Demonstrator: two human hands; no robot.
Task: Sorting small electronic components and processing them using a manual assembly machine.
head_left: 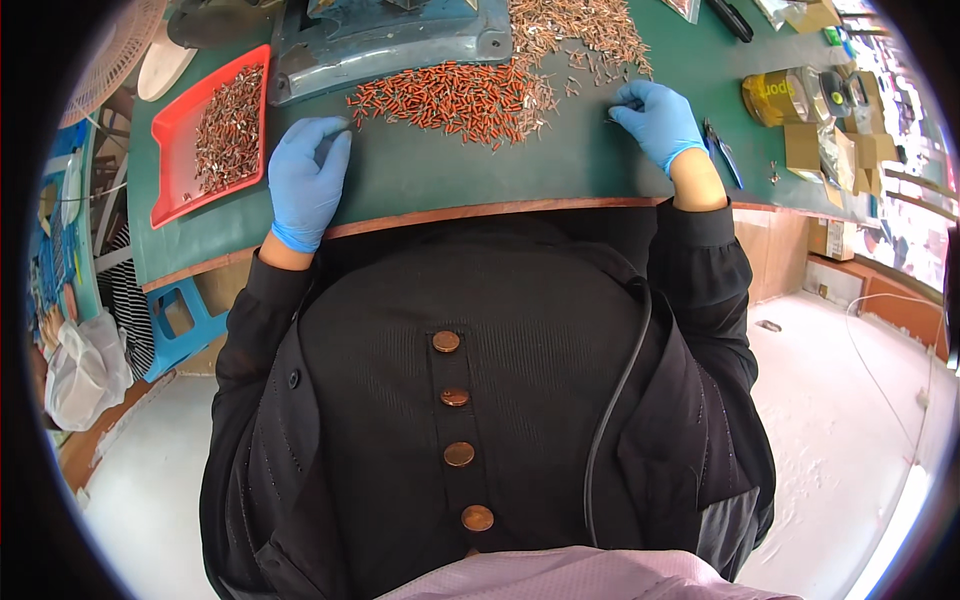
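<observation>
We see a heap of small red parts (pixel 450 100) lying on the green mat (pixel 450 175) between our two gloved hands, with a silvery heap (pixel 575 25) just behind it. Our right hand (pixel 655 120) rests at the heap's right edge, fingertips pinched narrow on something too small to tell, while our left hand (pixel 305 180) lies flat and loosely spread, holding nothing. A red tray (pixel 175 160) of dark parts sits left of it, and tape rolls (pixel 795 95) stand far right.
</observation>
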